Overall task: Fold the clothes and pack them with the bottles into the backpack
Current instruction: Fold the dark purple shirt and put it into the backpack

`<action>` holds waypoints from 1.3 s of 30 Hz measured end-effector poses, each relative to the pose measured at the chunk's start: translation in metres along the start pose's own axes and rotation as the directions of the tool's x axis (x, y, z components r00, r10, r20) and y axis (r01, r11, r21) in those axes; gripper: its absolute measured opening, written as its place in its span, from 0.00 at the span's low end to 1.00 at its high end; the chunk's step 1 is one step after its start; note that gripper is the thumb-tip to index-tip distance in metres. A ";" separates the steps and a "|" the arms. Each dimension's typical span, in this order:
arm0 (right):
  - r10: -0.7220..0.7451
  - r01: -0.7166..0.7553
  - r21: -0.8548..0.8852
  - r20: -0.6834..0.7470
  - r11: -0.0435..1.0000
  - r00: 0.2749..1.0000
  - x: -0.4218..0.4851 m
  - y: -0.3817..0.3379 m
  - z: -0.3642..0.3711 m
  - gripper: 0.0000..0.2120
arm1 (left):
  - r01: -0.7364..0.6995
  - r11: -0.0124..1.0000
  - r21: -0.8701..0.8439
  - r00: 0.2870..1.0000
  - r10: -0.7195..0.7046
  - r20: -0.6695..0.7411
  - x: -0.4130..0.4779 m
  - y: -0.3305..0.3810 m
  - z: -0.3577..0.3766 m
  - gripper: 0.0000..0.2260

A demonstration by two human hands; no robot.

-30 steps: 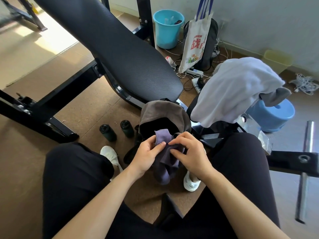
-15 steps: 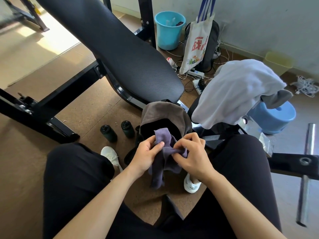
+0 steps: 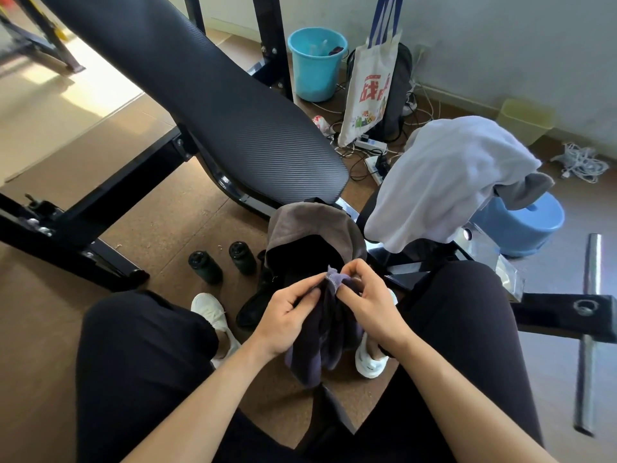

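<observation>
Both hands work the purple garment point(image 3: 320, 342) between the knees. The left hand point(image 3: 287, 315) pinches its upper edge, the right hand point(image 3: 370, 302) pinches the top corner with curled fingers, and the cloth hangs down toward the floor. Just beyond them the backpack point(image 3: 310, 228) stands on the floor, mouth open (dark inside). Two black bottles point(image 3: 205, 267) stand upright to its left, and a white garment point(image 3: 444, 182) lies draped to the right.

Left hand point(image 3: 287, 320), right hand point(image 3: 370, 304) pinch purple cloth point(image 3: 320, 345) — backpack point(image 3: 310, 225) (open) behind.
</observation>
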State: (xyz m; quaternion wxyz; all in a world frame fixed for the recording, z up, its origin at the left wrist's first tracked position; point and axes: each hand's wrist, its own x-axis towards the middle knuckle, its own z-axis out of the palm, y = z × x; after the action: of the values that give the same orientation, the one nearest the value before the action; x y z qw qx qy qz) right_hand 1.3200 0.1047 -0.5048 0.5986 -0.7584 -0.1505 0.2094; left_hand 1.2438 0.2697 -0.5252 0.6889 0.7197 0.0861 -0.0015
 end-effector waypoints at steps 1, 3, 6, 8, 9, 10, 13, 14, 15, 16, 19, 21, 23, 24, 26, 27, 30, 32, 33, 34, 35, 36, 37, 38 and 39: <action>-0.005 0.005 0.008 0.006 1.000 1.000 0.000 0.001 0.000 0.05 | -0.007 1.000 -0.005 1.000 0.007 0.001 0.000 0.001 0.000 0.17; -0.007 0.006 0.032 0.033 0.999 0.999 0.000 0.003 0.000 0.08 | -0.013 1.000 -0.006 1.000 0.014 0.018 -0.001 0.002 0.002 0.17; 0.024 -0.027 0.029 0.100 0.999 0.995 0.000 0.001 -0.001 0.17 | -0.012 1.000 0.004 0.999 0.011 0.043 -0.003 -0.001 0.005 0.18; 0.053 -0.055 0.019 0.110 0.998 0.992 0.000 0.001 0.000 0.15 | -0.019 1.000 0.024 0.997 0.018 0.072 -0.003 -0.003 0.007 0.18; 0.063 -0.065 0.017 0.098 0.998 0.993 0.000 0.001 0.000 0.14 | -0.032 0.998 0.045 0.996 0.029 0.083 -0.003 -0.003 0.008 0.18; 0.076 -0.078 0.021 0.081 0.997 0.994 0.000 0.002 0.000 0.12 | -0.045 0.997 0.066 0.996 0.039 0.086 -0.003 -0.004 0.009 0.18; 0.148 -0.149 0.068 0.027 0.987 0.989 0.002 0.003 0.002 0.09 | -0.078 0.989 0.128 0.997 0.075 0.024 -0.002 -0.007 0.010 0.16; 0.178 -0.178 0.093 0.013 0.980 0.984 0.004 0.004 0.002 0.09 | -0.080 0.986 0.144 0.997 0.082 -0.012 -0.002 -0.008 0.009 0.15; 0.209 -0.207 0.126 -0.003 0.970 0.978 0.004 0.004 0.002 0.09 | -0.079 0.984 0.162 0.995 0.087 -0.048 -0.002 -0.010 0.008 0.13; 0.237 -0.231 0.165 -0.017 0.959 0.971 0.005 0.003 0.001 0.09 | -0.084 0.976 0.199 0.991 0.103 -0.086 -0.001 -0.012 0.008 0.11; 0.275 -0.255 0.309 -0.021 0.916 0.961 0.006 -0.001 -0.001 0.12 | -0.178 0.908 0.379 0.961 0.244 -0.133 0.003 -0.018 0.002 0.07; 0.248 -0.229 0.383 0.001 0.895 0.969 0.006 -0.004 -0.002 0.11 | -0.255 0.838 0.483 0.933 0.345 -0.106 0.005 -0.019 0.000 0.09; 0.195 -0.179 0.380 -0.004 0.908 0.981 0.006 -0.005 -0.003 0.10 | -0.284 0.808 0.516 0.926 0.370 -0.070 0.005 -0.020 0.001 0.10; 0.169 -0.153 0.350 -0.014 0.924 0.986 0.005 -0.005 -0.003 0.09 | -0.276 0.818 0.504 0.934 0.351 -0.059 0.005 -0.020 0.002 0.10; 0.117 -0.106 0.271 -0.028 0.957 0.993 0.004 -0.005 -0.004 0.07 | -0.241 0.845 0.478 0.952 0.301 -0.052 0.004 -0.019 0.005 0.12; 0.089 -0.081 0.242 -0.024 0.967 0.996 0.003 -0.005 -0.004 0.06 | -0.226 0.850 0.475 0.957 0.285 -0.054 0.003 -0.018 0.007 0.15; 0.009 -0.014 0.168 0.029 0.986 1.000 0.002 -0.006 -0.002 0.02 | -0.216 0.861 0.461 0.959 0.276 -0.065 0.004 -0.017 0.012 0.18; -0.032 0.028 0.106 0.032 0.994 0.999 0.002 -0.006 -0.001 0.03 | -0.222 0.853 0.472 0.951 0.297 -0.091 0.006 -0.017 0.014 0.15; -0.046 0.044 0.088 0.018 0.995 0.999 0.003 -0.006 -0.001 0.04 | -0.214 0.841 0.496 0.947 0.303 -0.105 0.008 -0.018 0.013 0.13; -0.056 0.056 0.085 0.001 0.995 0.998 0.004 -0.006 -0.002 0.05 | -0.197 0.831 0.520 0.948 0.297 -0.115 0.009 -0.019 0.013 0.12; -0.061 0.063 0.095 -0.019 0.993 0.998 0.006 -0.008 -0.004 0.05 | -0.177 0.826 0.535 0.952 0.281 -0.118 0.010 -0.020 0.012 0.11; -0.064 0.068 0.113 -0.037 0.991 0.997 0.007 -0.010 -0.006 0.06 | -0.158 0.825 0.543 0.959 0.258 -0.113 0.010 -0.021 0.011 0.11; -0.068 0.074 0.130 -0.054 0.989 0.996 0.009 -0.012 -0.008 0.07 | -0.141 0.825 0.547 0.967 0.233 -0.103 0.011 -0.023 0.009 0.11; -0.076 0.085 0.138 -0.067 0.987 0.995 0.011 -0.015 -0.011 0.07 | -0.122 0.824 0.554 0.975 0.205 -0.091 0.011 -0.025 0.008 0.11; -0.088 0.098 0.143 -0.079 0.985 0.993 0.013 -0.019 -0.014 0.07 | -0.100 0.819 0.566 0.982 0.174 -0.078 0.012 -0.027 0.006 0.11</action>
State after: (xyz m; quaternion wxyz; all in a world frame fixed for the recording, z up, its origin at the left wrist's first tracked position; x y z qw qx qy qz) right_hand 1.3385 0.1035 -0.4852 0.6669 -0.7116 -0.1482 0.1640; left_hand 1.2530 0.2666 -0.5541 0.4396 0.8925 0.0733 0.0688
